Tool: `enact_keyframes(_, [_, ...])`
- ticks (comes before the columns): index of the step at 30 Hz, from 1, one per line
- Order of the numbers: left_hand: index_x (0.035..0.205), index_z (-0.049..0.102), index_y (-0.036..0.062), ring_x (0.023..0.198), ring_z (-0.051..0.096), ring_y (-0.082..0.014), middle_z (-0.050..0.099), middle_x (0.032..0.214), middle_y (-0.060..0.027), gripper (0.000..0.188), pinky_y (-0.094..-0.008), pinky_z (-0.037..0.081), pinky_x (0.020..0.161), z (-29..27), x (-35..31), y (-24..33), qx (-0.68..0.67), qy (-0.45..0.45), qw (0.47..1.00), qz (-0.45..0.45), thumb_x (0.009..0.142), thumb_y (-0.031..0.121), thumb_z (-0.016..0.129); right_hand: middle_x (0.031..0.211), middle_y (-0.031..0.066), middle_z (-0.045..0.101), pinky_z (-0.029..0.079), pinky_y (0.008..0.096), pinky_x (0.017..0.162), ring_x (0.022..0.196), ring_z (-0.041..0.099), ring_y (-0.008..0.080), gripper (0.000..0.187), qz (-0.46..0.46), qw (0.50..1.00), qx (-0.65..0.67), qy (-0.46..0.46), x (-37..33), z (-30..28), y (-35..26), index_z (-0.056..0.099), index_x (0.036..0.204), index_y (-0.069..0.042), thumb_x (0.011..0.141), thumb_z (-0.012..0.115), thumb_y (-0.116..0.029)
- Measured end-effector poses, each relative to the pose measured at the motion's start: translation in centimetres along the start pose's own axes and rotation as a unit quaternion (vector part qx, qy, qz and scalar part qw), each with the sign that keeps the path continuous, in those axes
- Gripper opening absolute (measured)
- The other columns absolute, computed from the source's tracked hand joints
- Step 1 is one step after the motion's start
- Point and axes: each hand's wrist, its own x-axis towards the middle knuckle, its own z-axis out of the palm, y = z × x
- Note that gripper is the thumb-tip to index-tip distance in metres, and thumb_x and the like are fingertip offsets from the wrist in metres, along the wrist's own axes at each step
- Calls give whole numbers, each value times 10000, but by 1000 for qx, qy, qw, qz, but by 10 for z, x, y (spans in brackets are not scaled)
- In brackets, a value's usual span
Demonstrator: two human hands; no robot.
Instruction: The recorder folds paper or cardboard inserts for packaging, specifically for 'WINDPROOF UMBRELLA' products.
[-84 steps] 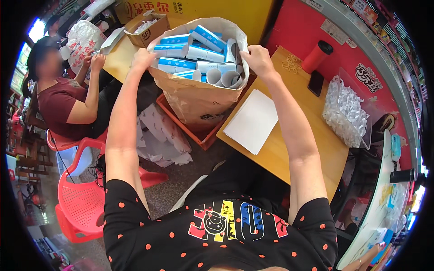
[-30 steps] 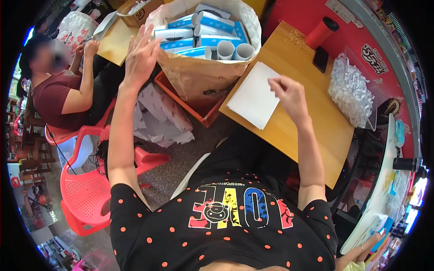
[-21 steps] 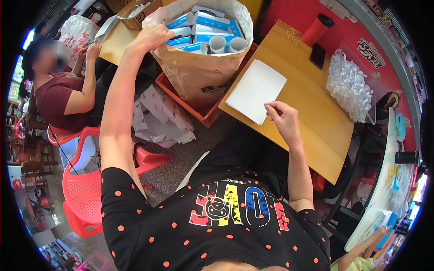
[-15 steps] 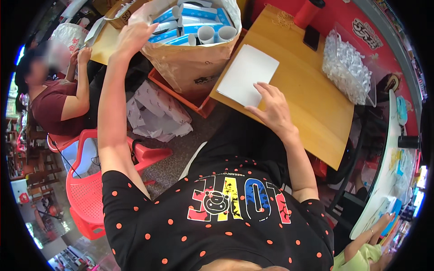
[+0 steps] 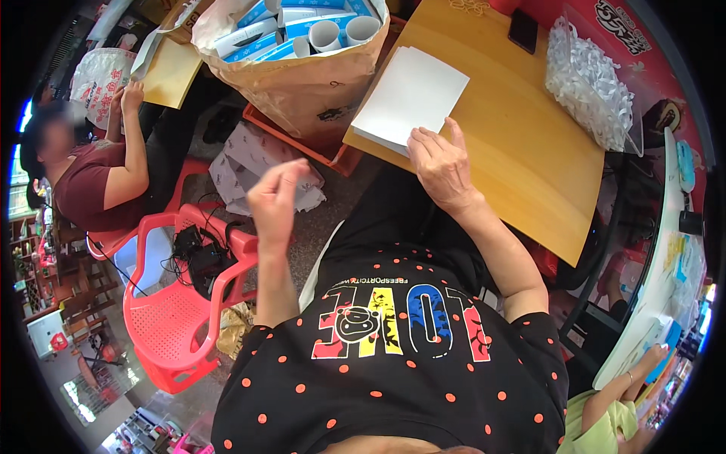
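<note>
A stack of white paper sheets (image 5: 412, 91) lies on the near left part of the wooden table. My right hand (image 5: 442, 166) is at the stack's near right corner, its curled fingers gripping the sheet edge and one finger raised; the thumb is hidden. Over the floor, left of the table, my left hand (image 5: 276, 200) hangs in the air, slightly blurred, with fingers drawn together and nothing visible in them. Beyond it stands a large brown paper bag (image 5: 302, 94), filled with blue-and-white rolled paper tubes (image 5: 325, 35).
The wooden table (image 5: 522, 144) carries a dark phone (image 5: 523, 29) and a clear bin of curled white strips (image 5: 590, 91). An orange-red crate (image 5: 344, 160) sits under the bag, beside crumpled white wrapping (image 5: 246, 163). A red plastic chair (image 5: 170, 318) stands left; another person (image 5: 98, 178) sits beyond it.
My left hand has come back from the bag's rim toward my body. My right hand has shifted slightly left and its fingers have curled at the paper's corner.
</note>
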Motion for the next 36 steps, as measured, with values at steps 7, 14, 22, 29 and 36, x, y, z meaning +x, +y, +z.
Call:
enact_keyframes(7, [946, 692, -47, 821, 661, -134, 702, 883, -107, 173, -233, 500, 747, 38, -18, -2, -102, -93, 989, -52, 917, 82, 580, 848, 22, 626, 376, 509, 984, 856, 625, 158, 57, 51, 998, 15, -31, -1, -5, -6, 607, 797, -63, 755, 640, -83])
enact_keyframes(14, [1030, 652, -40, 838, 672, -177, 686, 967, -125, 247, -271, 530, 754, 60, -21, -9, -184, -206, 945, -177, 955, 169, 543, 1075, 76, 635, 379, 478, 983, 995, 593, 226, 264, 74, 992, 93, -39, -3, -23, -9, 660, 885, -46, 738, 748, -248])
enact_keyframes(22, [1292, 431, -18, 1151, 556, -304, 518, 1276, -234, 424, -421, 509, 896, 86, -31, -4, -456, -223, 782, -362, 987, 275, 451, 1174, 168, 598, 427, 381, 953, 1114, 546, 307, 473, 244, 956, 164, 4, 70, 7, 109, 620, 1106, -25, 799, 683, -380])
enact_keyframes(29, [1339, 380, -60, 1224, 494, -313, 445, 1359, -243, 592, -437, 450, 987, 112, -36, 18, -538, -369, 598, -466, 948, 369, 499, 1120, 115, 639, 467, 381, 893, 1034, 591, 295, 419, -128, 938, 156, -280, 150, 35, 114, 631, 1152, -119, 820, 583, -370])
enact_keyframes(36, [1250, 468, 21, 1268, 424, -275, 481, 1302, -144, 479, -425, 358, 1063, 196, -46, 38, -673, -276, 526, -440, 900, 318, 606, 1012, 122, 663, 468, 402, 853, 993, 604, 298, 419, -165, 900, 107, -389, 159, 68, 113, 668, 1003, -74, 843, 574, -450])
